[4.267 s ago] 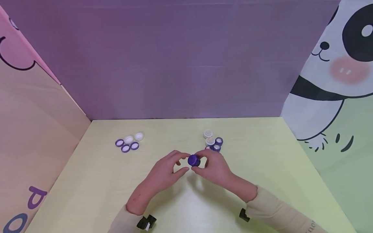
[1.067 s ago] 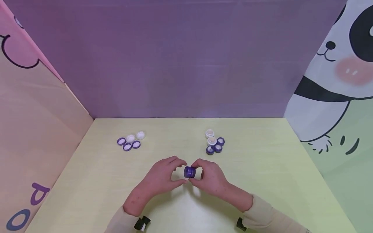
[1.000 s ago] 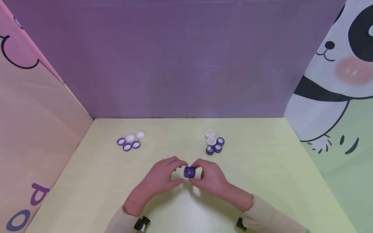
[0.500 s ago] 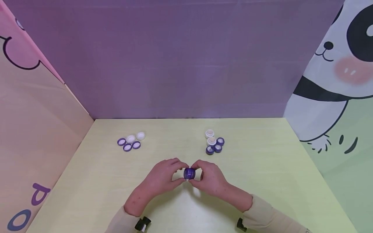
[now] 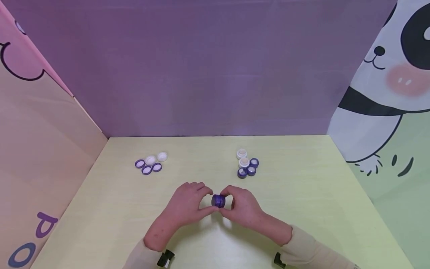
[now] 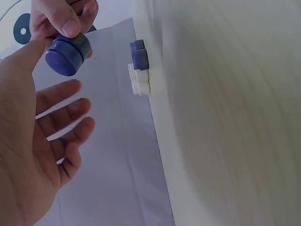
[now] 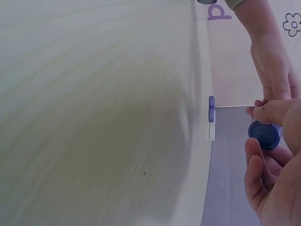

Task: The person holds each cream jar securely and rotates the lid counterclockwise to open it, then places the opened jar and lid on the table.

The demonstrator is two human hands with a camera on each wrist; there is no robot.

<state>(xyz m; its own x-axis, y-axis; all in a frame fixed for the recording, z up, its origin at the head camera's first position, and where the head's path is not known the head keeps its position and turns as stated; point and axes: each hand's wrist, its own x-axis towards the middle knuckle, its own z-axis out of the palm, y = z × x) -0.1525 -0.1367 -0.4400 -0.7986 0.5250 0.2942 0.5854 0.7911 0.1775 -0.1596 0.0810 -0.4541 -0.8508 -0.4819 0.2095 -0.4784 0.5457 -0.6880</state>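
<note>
A small purple jar with its lid on (image 5: 218,201) is held above the table, lying sideways with its lid end toward the left. My right hand (image 5: 243,205) pinches it between thumb and fingers. The left hand (image 5: 186,204) is around the lid end, its fingers spread and relaxed. In the left wrist view the purple lid (image 6: 61,61) stands apart from those fingers, and the left thumb reaches close to the jar. The right wrist view shows the jar's round flat base (image 7: 264,135) between the right hand's fingers and thumb.
Several lids lie at the back left of the table, purple-rimmed ones (image 5: 146,170) and white ones (image 5: 150,160). At the back right several small jars stand together, purple (image 5: 242,173) and white (image 5: 243,162). A purple backdrop (image 5: 215,74) rises behind the table.
Since the first frame the jar has turned sideways and come lower, nearer the person. Over the last half second the left index finger has drawn off the lid; the right hand keeps its grip.
</note>
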